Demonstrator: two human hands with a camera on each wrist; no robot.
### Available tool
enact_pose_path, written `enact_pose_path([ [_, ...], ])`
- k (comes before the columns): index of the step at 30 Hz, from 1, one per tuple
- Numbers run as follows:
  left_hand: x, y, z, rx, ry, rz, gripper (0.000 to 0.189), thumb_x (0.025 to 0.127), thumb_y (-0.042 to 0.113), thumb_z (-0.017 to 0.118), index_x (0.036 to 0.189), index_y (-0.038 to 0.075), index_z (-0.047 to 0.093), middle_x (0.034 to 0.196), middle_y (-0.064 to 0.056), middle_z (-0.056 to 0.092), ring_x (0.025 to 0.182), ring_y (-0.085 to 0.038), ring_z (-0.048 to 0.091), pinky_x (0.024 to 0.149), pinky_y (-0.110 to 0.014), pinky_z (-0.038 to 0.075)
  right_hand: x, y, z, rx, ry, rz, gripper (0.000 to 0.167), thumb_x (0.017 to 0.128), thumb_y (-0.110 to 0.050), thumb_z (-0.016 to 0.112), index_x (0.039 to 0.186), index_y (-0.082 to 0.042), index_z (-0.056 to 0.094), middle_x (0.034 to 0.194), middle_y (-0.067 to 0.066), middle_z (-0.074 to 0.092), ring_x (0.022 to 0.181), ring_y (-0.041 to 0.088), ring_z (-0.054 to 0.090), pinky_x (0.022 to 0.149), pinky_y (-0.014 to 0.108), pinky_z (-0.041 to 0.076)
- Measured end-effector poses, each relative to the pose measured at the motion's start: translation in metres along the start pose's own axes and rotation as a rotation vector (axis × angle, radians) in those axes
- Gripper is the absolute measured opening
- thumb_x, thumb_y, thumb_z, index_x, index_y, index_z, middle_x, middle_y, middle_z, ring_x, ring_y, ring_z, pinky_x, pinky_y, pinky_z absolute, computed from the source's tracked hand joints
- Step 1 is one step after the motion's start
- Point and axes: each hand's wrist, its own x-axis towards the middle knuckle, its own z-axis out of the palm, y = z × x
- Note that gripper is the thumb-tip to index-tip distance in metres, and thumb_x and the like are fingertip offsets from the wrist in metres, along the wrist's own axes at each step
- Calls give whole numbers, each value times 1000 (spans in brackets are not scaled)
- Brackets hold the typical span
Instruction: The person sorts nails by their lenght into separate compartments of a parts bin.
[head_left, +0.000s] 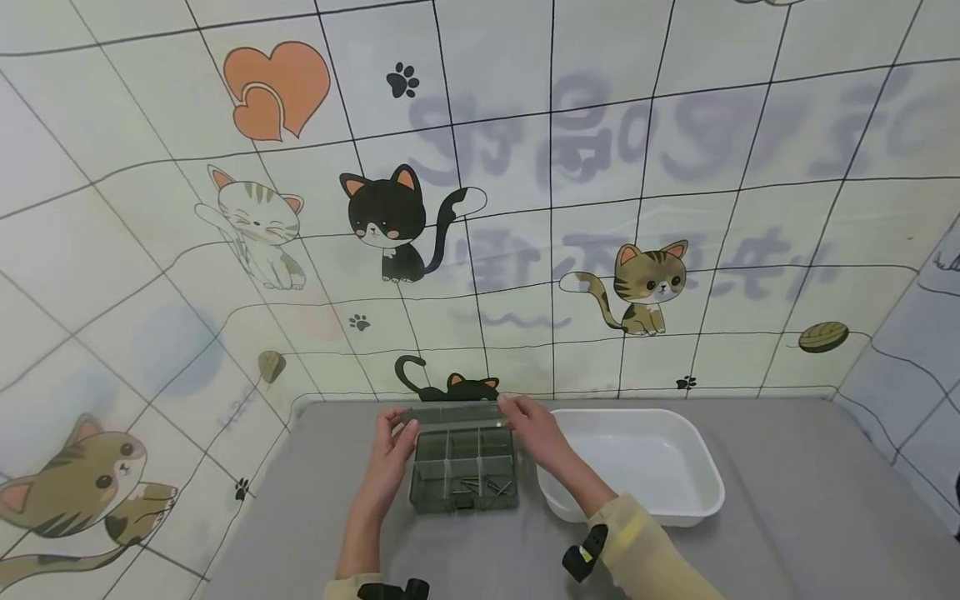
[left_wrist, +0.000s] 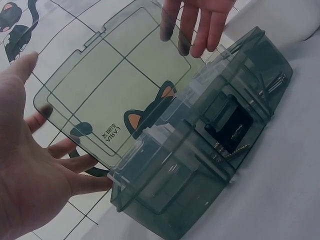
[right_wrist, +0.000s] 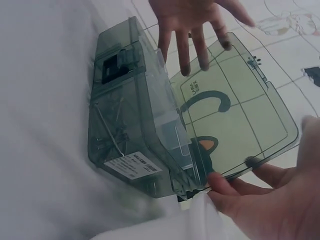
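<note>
A translucent green compartment box (head_left: 420, 500) sits on the grey table with its clear green lid (head_left: 453, 414) raised at the back. Thin dividers split it into several compartments; slim metal screws (head_left: 495, 485) lie in the front ones. My left hand (head_left: 390, 454) is at the lid's left edge, fingers fairly straight and spread behind the panel. At the right edge is my right hand (head_left: 542, 432), its extended fingertips touching the back of the lid. In both wrist views the thumbs stand apart from the lid. A black latch (left_wrist: 231, 125) shows on the box's front.
A white tray (head_left: 716, 492) stands just right of the box, beneath my right forearm. Behind the table (head_left: 285, 533) rises a wall (head_left: 517, 325) covered with a grid and cartoon cats. A white label (right_wrist: 132, 166) is stuck on the box's side.
</note>
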Motion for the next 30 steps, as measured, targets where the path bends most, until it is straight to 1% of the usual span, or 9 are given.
enact_pose_path([
  [2, -1, 0, 1, 5, -6, -10, 51, 110, 33, 50, 143, 1, 30, 161, -26, 21, 150, -45, 24, 118, -64, 26, -3, -1, 0, -60, -22, -11, 56, 107, -49, 49, 133, -1, 63, 132, 21, 63, 118, 40, 62, 96, 57, 52],
  [6, -1, 0, 1, 35, -8, -25, 49, 109, 34, 54, 139, 1, 33, 159, -23, 29, 146, -42, 32, 116, -62, 29, -10, -3, 1, -107, -64, -31, 53, 106, -48, 53, 134, -4, 63, 136, 19, 62, 123, 41, 60, 97, 57, 52],
  [11, -5, -4, 0, 55, -2, -22, 46, 106, 30, 60, 134, -2, 42, 160, -23, 33, 150, -42, 27, 118, -61, 27, -20, -4, 2, -187, -93, -77, 53, 105, -46, 55, 136, -4, 63, 136, 17, 63, 127, 39, 58, 100, 56, 50],
  [14, -10, -6, -3, 54, -12, -23, 37, 104, 22, 63, 129, -2, 51, 160, -22, 36, 152, -41, 24, 120, -60, 25, -25, -4, 2, -238, -104, -138, 48, 106, -40, 57, 134, -2, 66, 141, 20, 59, 134, 41, 51, 106, 59, 45],
  [18, -15, -12, -6, 74, -43, -4, 27, 102, 14, 63, 126, 1, 59, 161, -21, 36, 151, -41, 25, 119, -62, 27, -32, -4, 2, -324, -161, -255, 37, 106, -26, 59, 131, 0, 68, 140, 24, 58, 134, 43, 50, 107, 60, 44],
  [20, -18, -14, -7, 90, -60, 7, 27, 102, 15, 64, 126, 1, 61, 162, -20, 35, 151, -42, 26, 118, -63, 28, -36, -5, 2, -388, -208, -313, 33, 106, -19, 59, 130, 2, 68, 138, 23, 61, 133, 42, 52, 107, 59, 45],
  [24, -21, -21, -7, 140, -81, 19, 35, 100, 17, 69, 130, 1, 64, 164, -17, 33, 152, -40, 23, 121, -62, 23, -42, -7, 6, -560, -313, -400, 29, 104, -9, 60, 129, 2, 69, 137, 20, 63, 132, 38, 54, 108, 54, 45],
  [27, -23, -30, -5, 192, -108, 26, 45, 95, 16, 75, 136, 3, 63, 166, -13, 29, 155, -36, 17, 122, -60, 19, -49, -9, 11, -715, -397, -413, 31, 101, -9, 64, 129, 2, 69, 140, 18, 61, 135, 35, 53, 110, 48, 45],
  [30, -24, -37, -3, 223, -135, 33, 52, 91, 15, 79, 139, 3, 61, 168, -11, 25, 155, -36, 13, 122, -61, 17, -56, -9, 17, -840, -448, -403, 41, 97, -15, 71, 135, 0, 65, 147, 17, 56, 140, 33, 47, 113, 44, 43],
])
